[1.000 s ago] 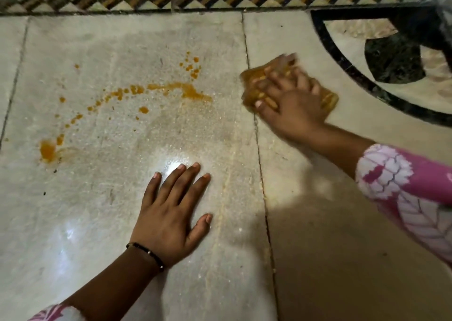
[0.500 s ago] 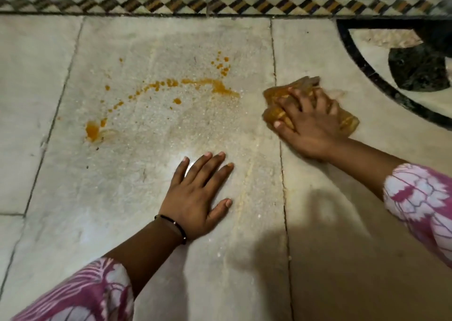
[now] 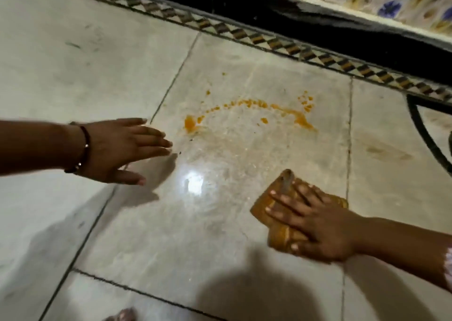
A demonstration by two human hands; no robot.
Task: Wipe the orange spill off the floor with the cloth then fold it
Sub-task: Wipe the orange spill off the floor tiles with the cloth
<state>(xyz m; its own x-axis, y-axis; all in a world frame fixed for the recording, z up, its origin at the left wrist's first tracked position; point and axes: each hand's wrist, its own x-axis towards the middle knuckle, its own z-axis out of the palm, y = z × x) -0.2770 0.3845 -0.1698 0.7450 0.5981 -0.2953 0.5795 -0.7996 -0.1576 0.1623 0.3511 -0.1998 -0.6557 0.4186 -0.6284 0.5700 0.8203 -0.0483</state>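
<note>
While the orange spill [image 3: 249,111] remains on the pale floor tile [image 3: 220,222] as an arc of drops and streaks, we judge the wiping step in hand and far from complete. We find the cloth [image 3: 276,210], bunched and stained orange, lying flat on the same tile, nearer the camera than the spill and apart from it. We note the right hand [image 3: 315,225] laid on top of it with fingers spread and nearly straight, pressing down, not clutching. We observe the left hand [image 3: 122,149] with fingers extended and holding nothing, low over the floor to the left of the spill; whether it touches the tile we cannot tell, as the picture is blurred there. A faint brownish smear [image 3: 384,150] marks the neighbouring tile to the right.

In our judgement, the next move calls for sliding the cloth forward across the arc, with enough pressure to lift the thicker blob at its left end. Folding comes afterwards.
</note>
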